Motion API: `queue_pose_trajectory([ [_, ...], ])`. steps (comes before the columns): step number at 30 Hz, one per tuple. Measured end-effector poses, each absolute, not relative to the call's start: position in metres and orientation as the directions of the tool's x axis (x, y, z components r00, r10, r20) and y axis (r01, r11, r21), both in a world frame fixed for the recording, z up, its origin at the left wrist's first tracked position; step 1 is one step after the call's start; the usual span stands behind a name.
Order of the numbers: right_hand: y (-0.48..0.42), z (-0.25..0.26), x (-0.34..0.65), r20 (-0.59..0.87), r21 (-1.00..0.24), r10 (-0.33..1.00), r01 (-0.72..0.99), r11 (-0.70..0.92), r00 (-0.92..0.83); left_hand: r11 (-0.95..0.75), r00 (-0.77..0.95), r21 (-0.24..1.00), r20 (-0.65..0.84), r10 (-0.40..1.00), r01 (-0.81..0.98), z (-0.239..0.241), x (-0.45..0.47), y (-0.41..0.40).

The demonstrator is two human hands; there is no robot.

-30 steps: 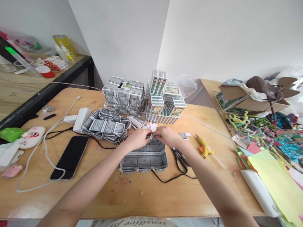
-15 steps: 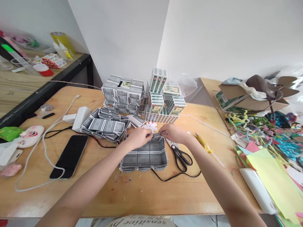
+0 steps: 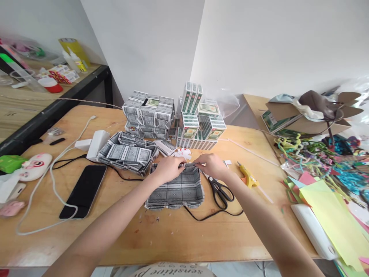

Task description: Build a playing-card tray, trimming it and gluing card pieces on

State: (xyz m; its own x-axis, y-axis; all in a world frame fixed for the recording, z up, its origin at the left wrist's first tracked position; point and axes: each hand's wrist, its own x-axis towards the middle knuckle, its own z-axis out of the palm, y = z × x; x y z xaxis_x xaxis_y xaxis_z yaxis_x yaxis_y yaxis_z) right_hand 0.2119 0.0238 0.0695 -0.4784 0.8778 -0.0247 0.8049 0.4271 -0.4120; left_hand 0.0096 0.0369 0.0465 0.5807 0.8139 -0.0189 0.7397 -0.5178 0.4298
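An open box made of patterned grey playing cards [image 3: 175, 191] sits in front of me. My left hand [image 3: 169, 169] pinches at the middle of its far rim, thumb and fingers pressed together. My right hand [image 3: 212, 164] is closed in a pinch on the same rim, a little to the right. A narrow grey card strip appears to run along the rim between them; my fingers hide its ends. Black-handled scissors [image 3: 220, 192] lie right of the box, their blades partly under my right hand. Loose playing cards [image 3: 184, 153] lie just beyond the rim.
Left stands another card box [image 3: 127, 154] filled with card pieces, near a phone [image 3: 83, 190] and white cable. Behind are a card-covered block [image 3: 148, 115] and stacked card packs [image 3: 198, 123]. A yellow glue gun [image 3: 247, 175] and coloured paper [image 3: 331, 219] lie right.
Both hands have come down slightly, bringing the strip against the box's far rim. My right hand has turned a little, uncovering more of the glue gun.
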Motion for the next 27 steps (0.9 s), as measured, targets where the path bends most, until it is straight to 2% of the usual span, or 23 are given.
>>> queue_pose_trajectory([
  [4,0.027,0.067,0.21,-0.028,-0.394,0.874,0.809,0.436,-0.484,-0.51,0.569,0.426,-0.015,0.822,0.747,0.047,0.01,0.037],
  [9,0.024,0.077,0.202,-0.102,-0.295,0.888,0.866,0.404,-0.449,-0.504,0.569,0.415,-0.04,0.822,0.757,0.047,0.009,0.038],
  [17,0.018,0.074,0.188,-0.016,-0.259,0.873,0.846,0.467,-0.487,-0.522,0.577,0.363,-0.052,0.815,0.772,0.051,0.009,0.037],
  [21,0.019,0.067,0.19,0.014,-0.294,0.877,0.837,0.462,-0.48,-0.54,0.589,0.341,-0.054,0.806,0.77,0.05,0.01,0.037],
  [27,0.023,0.059,0.193,0.052,-0.397,0.879,0.797,0.454,-0.475,-0.539,0.599,0.38,-0.053,0.799,0.752,0.046,0.008,0.037],
])
